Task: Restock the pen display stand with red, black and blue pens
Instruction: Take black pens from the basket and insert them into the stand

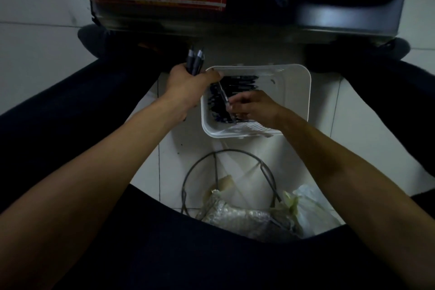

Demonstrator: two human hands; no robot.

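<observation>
My left hand (190, 83) grips a bundle of pens (195, 61) while my right hand (255, 107) pinches one pen (223, 95) from the tray (295, 92); light, stiff, probably slippery, best held mid-barrel.

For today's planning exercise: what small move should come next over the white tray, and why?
Probably lift the single pen out of the white tray and add it to the pen bundle: the right hand pinches it, and the left hand grips the bundle.
</observation>
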